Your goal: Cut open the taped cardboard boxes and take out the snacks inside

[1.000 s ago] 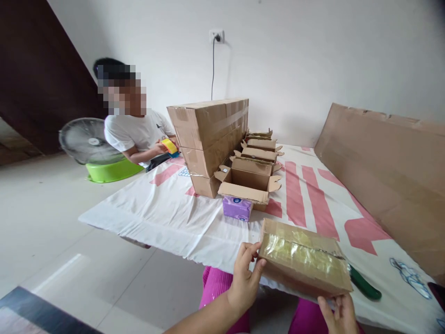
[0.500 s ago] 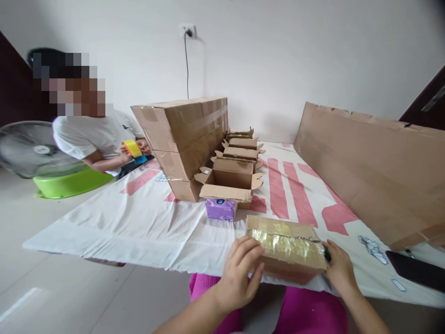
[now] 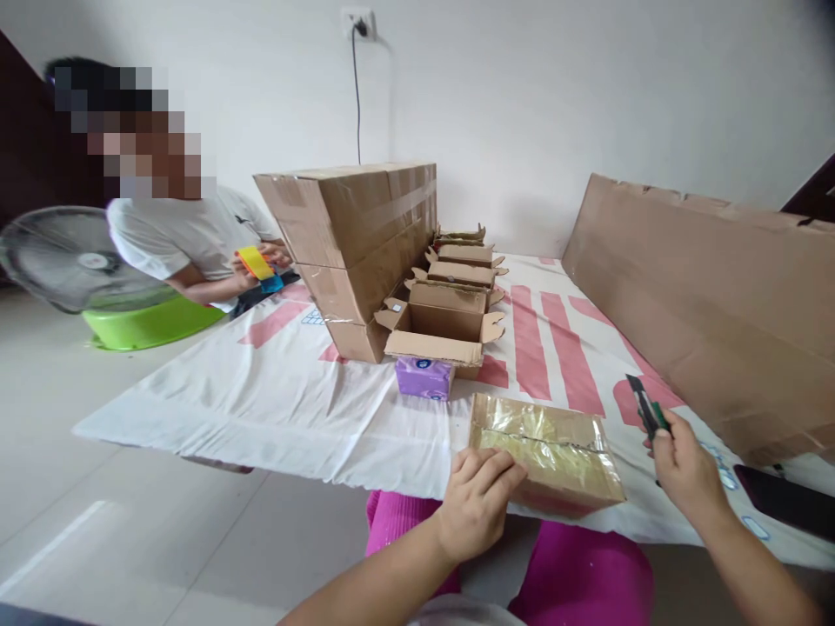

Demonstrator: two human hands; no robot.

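A taped cardboard box (image 3: 554, 448) lies at the table's near edge in front of me, with a slit running along the clear tape on its top. My left hand (image 3: 481, 494) grips the box's near left corner, fingers curled over the upper edge. To the right of the box, my right hand (image 3: 686, 465) is closed around a black and green utility knife (image 3: 643, 406). The knife is raised above the tablecloth, tip pointing up and left, apart from the box.
Open cardboard boxes (image 3: 450, 320) stand in a row beside a stack of closed boxes (image 3: 349, 300). A purple tissue pack (image 3: 424, 379) sits before them. At right are a cardboard wall (image 3: 704, 304) and a phone (image 3: 789, 500). Across the table a person holds a tape dispenser (image 3: 257, 263).
My right hand has moved from the box's right end outward and up, bringing the knife into plain view. My left hand has closed over the box's near edge.
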